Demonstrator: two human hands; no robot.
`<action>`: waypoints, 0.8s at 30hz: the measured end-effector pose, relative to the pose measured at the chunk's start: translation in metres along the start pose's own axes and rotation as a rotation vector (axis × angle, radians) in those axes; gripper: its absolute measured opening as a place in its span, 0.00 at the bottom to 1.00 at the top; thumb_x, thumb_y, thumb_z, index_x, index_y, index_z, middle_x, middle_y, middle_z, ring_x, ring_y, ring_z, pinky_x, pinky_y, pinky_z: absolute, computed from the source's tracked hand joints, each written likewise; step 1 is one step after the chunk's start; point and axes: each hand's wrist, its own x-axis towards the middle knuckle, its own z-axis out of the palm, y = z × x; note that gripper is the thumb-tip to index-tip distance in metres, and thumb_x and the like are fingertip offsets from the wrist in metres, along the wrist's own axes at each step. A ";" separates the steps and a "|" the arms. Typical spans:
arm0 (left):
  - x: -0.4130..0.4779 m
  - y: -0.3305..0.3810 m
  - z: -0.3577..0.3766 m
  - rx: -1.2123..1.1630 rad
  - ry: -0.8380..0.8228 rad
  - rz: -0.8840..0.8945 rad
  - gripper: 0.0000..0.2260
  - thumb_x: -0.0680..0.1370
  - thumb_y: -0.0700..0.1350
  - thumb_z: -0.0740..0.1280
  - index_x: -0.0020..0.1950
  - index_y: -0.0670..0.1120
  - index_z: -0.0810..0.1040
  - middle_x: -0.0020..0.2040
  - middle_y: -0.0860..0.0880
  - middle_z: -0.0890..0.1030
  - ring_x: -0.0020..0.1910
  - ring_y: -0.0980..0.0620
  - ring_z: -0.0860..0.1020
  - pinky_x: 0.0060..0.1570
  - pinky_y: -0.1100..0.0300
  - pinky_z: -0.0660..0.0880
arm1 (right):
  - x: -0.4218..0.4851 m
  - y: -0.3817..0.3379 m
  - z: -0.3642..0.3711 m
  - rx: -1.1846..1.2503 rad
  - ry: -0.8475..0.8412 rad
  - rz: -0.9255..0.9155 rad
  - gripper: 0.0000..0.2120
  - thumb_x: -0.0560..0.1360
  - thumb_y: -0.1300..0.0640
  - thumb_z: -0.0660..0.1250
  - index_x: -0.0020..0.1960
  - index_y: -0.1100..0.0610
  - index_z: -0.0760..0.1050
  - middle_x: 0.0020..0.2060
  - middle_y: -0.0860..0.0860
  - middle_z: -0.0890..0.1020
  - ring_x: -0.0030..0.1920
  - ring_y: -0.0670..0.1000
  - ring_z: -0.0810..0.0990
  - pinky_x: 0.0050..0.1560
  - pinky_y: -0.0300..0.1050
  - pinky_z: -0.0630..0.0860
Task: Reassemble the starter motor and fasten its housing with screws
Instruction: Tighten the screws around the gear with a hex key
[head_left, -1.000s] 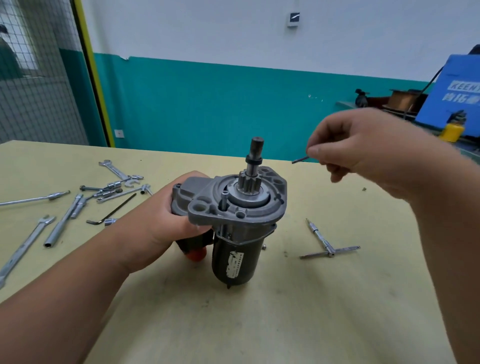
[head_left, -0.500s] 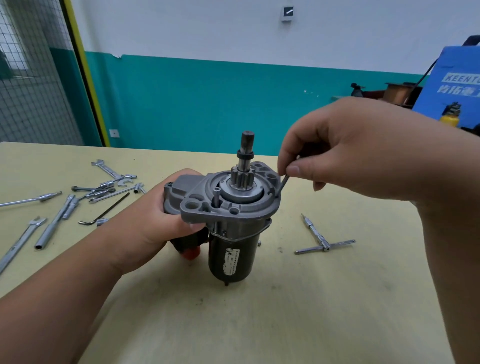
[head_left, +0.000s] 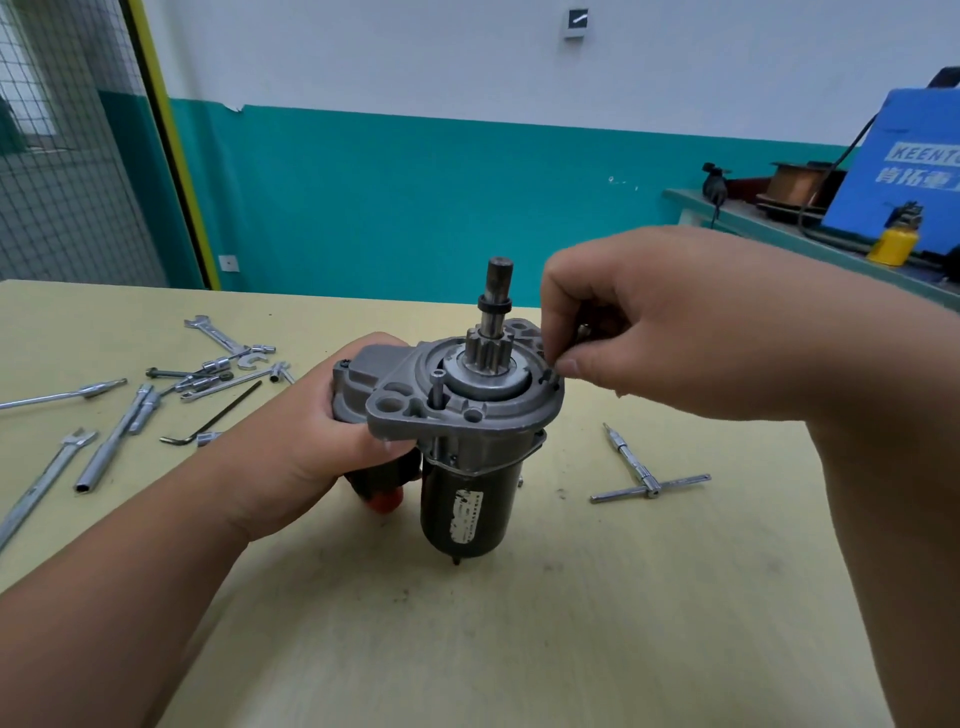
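The starter motor (head_left: 467, 499) stands upright on the yellow table (head_left: 467, 623), pinion shaft (head_left: 496, 301) pointing up. Its grey cast housing (head_left: 467, 410) sits on top of the black cylindrical body. My left hand (head_left: 332, 426) grips the housing and solenoid from the left. My right hand (head_left: 649, 332) pinches a long thin screw (head_left: 553, 371) at the housing's right rim; most of the screw is hidden by my fingers and the housing. Another long screw (head_left: 438, 389) stands up in a hole at the front left of the housing.
Several wrenches, sockets and a black hex key (head_left: 208, 421) lie scattered at the table's left. A T-handle driver (head_left: 647, 480) lies to the right of the motor. A bench with a blue machine (head_left: 898, 182) and a yellow can (head_left: 893, 244) stands at the back right.
My right hand came down from the air with the screw to the housing's right rim, where the screw now stands lower in the housing. My left hand kept its hold.
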 end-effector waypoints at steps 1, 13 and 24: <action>0.000 0.000 0.000 0.004 -0.002 -0.002 0.30 0.62 0.61 0.81 0.63 0.58 0.80 0.64 0.46 0.82 0.67 0.41 0.79 0.71 0.33 0.70 | -0.001 0.001 -0.001 -0.024 -0.007 0.004 0.08 0.78 0.52 0.71 0.42 0.41 0.76 0.46 0.21 0.74 0.47 0.28 0.75 0.39 0.21 0.68; 0.000 -0.001 -0.001 -0.023 -0.003 0.034 0.27 0.66 0.54 0.78 0.64 0.53 0.79 0.64 0.42 0.81 0.67 0.36 0.77 0.71 0.28 0.69 | 0.000 0.001 0.002 0.321 0.057 0.079 0.03 0.80 0.47 0.65 0.49 0.44 0.77 0.37 0.42 0.86 0.36 0.45 0.86 0.35 0.41 0.84; 0.002 -0.004 0.000 -0.052 -0.006 0.052 0.30 0.66 0.51 0.76 0.67 0.46 0.76 0.65 0.38 0.79 0.68 0.34 0.76 0.72 0.26 0.66 | 0.001 -0.005 0.004 0.038 0.152 0.005 0.04 0.79 0.49 0.70 0.45 0.45 0.76 0.36 0.42 0.82 0.41 0.35 0.81 0.34 0.39 0.77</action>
